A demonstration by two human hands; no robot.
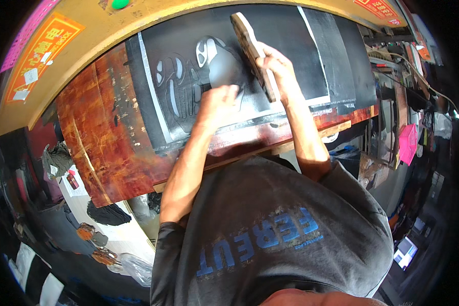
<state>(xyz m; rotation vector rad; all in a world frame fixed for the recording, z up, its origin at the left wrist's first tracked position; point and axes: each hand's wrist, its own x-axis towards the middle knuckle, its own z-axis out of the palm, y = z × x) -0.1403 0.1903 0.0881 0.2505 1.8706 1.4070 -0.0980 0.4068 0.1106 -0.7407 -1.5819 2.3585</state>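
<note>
My right hand (278,69) grips a long, narrow slab (251,48) with a worn brown face and a pale edge. It is held tilted up on its side above a black sheet (290,38). My left hand (219,104) is low over the same sheet, just left of the slab's lower end. Its fingers look bent but are smeared by motion, so whether they hold anything is hidden. Beyond it lies a pale, glossy cut-out area (222,66). Further left, several curved outlines and slots (176,84) are cut in the sheet, some showing light grey through them.
A yellow machine beam (86,38) arches across the far side. The sheet lies on a worn red-brown board (94,137). At lower left, a white table (120,232) carries black cloth and a clear plastic bag. A pink box (407,144) is at right.
</note>
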